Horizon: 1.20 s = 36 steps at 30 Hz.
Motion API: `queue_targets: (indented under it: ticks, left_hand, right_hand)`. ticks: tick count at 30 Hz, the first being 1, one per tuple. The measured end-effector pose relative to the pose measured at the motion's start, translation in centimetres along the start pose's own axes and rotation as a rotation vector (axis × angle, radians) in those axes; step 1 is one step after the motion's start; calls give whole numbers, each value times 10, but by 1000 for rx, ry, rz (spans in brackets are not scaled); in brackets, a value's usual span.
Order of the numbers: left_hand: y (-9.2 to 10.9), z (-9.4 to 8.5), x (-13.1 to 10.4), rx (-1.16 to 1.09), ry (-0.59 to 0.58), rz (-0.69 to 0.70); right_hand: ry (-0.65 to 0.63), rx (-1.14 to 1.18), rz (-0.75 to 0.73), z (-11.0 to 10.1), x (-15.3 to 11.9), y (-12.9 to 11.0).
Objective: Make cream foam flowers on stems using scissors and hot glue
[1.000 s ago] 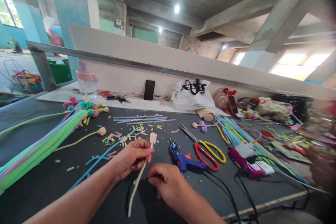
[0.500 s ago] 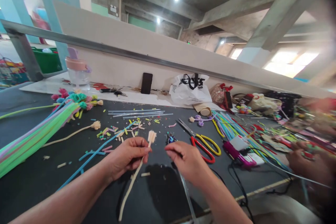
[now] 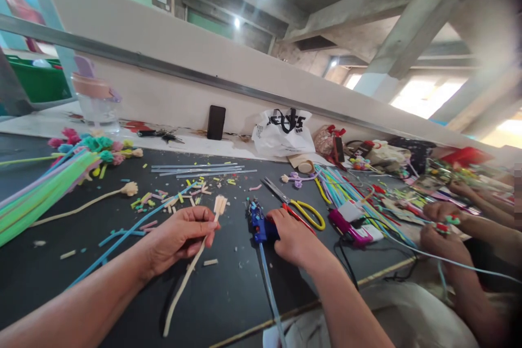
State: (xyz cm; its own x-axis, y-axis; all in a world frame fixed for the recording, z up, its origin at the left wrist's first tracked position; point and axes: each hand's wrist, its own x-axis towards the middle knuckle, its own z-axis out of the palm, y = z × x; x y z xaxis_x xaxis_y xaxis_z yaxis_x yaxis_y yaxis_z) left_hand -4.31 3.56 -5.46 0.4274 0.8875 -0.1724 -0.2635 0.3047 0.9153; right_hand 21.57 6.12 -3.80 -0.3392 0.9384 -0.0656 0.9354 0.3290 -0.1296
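Note:
My left hand (image 3: 185,236) pinches a cream pipe cleaner (image 3: 183,288) between thumb and fingers. Several short cream pieces stand in a small cluster (image 3: 221,205) at its top, and its lower end hangs toward the table's near edge. To the right, my right hand (image 3: 296,242) is closed round the handle of a blue glue gun (image 3: 258,223), its fingers partly hidden. A long clear glue stick (image 3: 269,285) sticks out of the gun toward me. Scissors (image 3: 308,213) with red and yellow handles lie just beyond this hand.
Cut pipe-cleaner bits (image 3: 153,199) and clear glue sticks (image 3: 196,169) lie on the dark table. Coloured pipe-cleaner flowers (image 3: 101,147) are at the left, near a water bottle (image 3: 95,100). A phone (image 3: 216,122) leans at the back. A co-worker's hands (image 3: 444,239) hold a small red-and-green piece at right.
My right hand has closed on the glue gun, which now shows more fully. My left hand keeps its pinch on the cream pipe cleaner. The whole view has shifted to the right.

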Motion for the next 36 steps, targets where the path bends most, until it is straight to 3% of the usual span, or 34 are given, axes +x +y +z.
queue_targets:
  ticks: [10, 13, 17, 24, 28, 36]
  left_hand:
    - [0, -1, -1, -31, 1, 28]
    - [0, 0, -2, -36, 10, 27]
    - [-1, 0, 0, -7, 98, 82]
    - [-2, 5, 3, 125, 294, 101]
    - [-4, 6, 4, 129, 296, 102]
    - [-4, 6, 5, 152, 302, 107]
  right_hand:
    - [257, 346, 101, -16, 8, -4]
    - [275, 477, 76, -10, 0, -14]
    - [425, 686, 121, 7, -12, -32]
    - [445, 499, -114, 6, -15, -40]
    - [567, 465, -166, 8, -15, -43]
    - [547, 429, -252, 10, -15, -47]
